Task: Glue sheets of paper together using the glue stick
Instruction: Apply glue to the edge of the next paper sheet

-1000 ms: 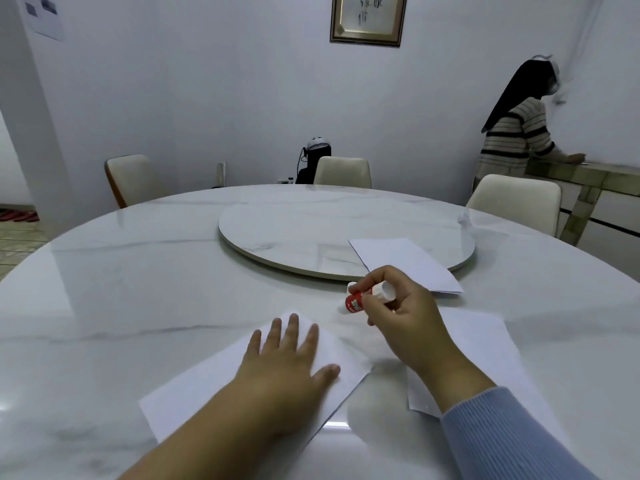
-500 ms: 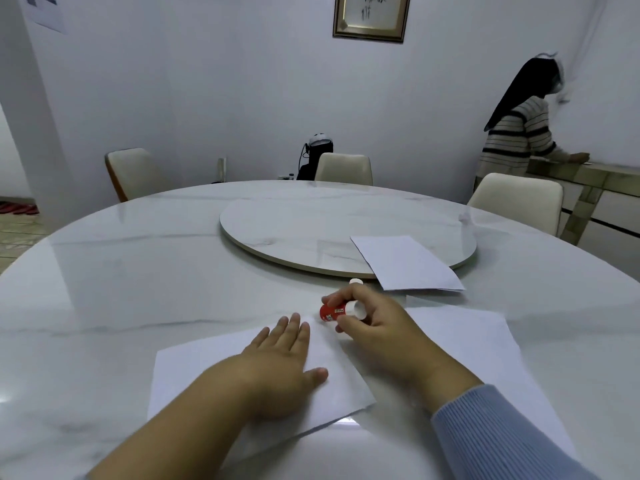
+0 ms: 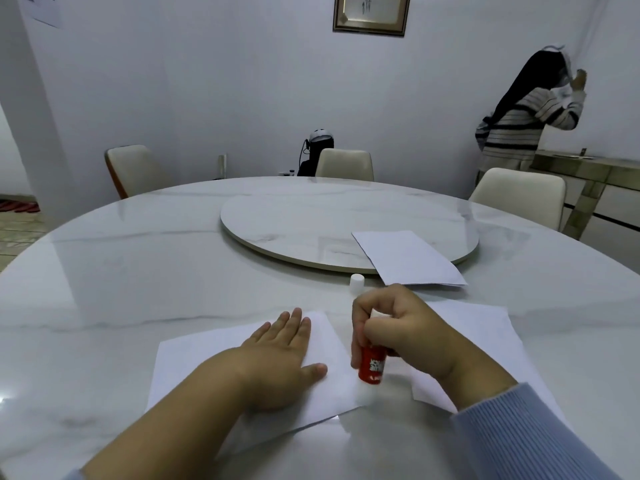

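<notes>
Round white marble surface (image 3: 145, 271), white-walled rm: left hand (image 3: 277, 362) flat on white paper sheet (image 3: 194, 365); right hand (image 3: 401, 330) grips red glue stick (image 3: 372, 365).

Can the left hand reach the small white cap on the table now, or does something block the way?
Probably yes. The cap stands free, with bare table between it and the left hand, but lifting that hand would free the sheet.

white print on the red glue stick (image 3: 372, 367) is unreadable.
</notes>
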